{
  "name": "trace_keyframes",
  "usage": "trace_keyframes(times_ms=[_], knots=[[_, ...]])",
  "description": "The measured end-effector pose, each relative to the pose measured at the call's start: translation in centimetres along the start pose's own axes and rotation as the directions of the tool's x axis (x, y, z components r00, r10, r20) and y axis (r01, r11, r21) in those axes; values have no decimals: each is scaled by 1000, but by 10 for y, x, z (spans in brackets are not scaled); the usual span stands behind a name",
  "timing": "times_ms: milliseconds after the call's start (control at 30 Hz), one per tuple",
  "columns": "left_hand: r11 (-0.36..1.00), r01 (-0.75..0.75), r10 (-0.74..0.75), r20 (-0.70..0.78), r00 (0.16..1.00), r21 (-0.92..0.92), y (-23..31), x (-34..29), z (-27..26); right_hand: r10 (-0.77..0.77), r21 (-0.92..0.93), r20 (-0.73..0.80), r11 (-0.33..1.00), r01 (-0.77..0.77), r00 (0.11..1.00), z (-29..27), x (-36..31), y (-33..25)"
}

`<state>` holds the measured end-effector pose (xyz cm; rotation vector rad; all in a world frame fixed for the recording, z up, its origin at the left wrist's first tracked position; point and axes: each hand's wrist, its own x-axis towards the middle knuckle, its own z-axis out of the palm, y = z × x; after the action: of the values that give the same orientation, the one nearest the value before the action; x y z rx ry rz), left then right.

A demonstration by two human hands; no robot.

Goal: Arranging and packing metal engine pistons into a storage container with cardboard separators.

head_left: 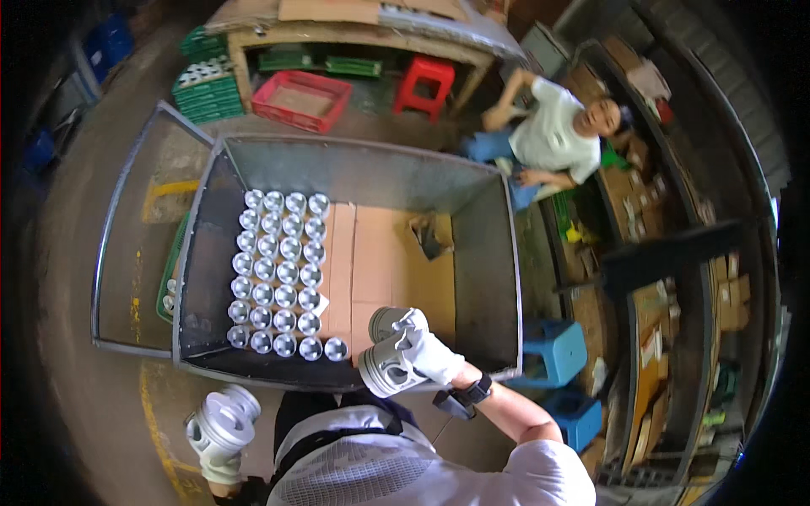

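Observation:
My right hand (432,356), in a white glove, is closed on two silver engine pistons, a nearer piston (386,371) and a farther piston (384,322). It hovers over the near side of a grey metal bin (354,160). Outside the bin, at the lower left, my gloved left hand (215,451) grips pistons (228,419) too; at least two seem to be there. On the bin's cardboard floor (384,244), several rows of pistons (287,271) stand upright in the left half. One end piston (336,348) extends the nearest row to the right.
A dark scrap (430,236) lies on the cardboard. Beyond the bin are a red crate (301,99), a red stool (424,87) and a wooden table (354,38). A seated person (553,131) is at the far right, near shelves (650,337). Blue stools (553,352) stand right of the bin.

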<state>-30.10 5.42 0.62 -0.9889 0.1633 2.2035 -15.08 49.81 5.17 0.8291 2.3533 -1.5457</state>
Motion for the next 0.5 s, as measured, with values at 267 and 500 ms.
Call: trace_keyframes(times_ms=[267,500], knots=[[-465,-554,258,704,662,691,-75,-65,21,-272,-221,-32,940,258,962,-37,23,13],[385,-633,512,415,752,672,-82,-69,21,-768,-387,32,581,716,640,-75,61,-100]])
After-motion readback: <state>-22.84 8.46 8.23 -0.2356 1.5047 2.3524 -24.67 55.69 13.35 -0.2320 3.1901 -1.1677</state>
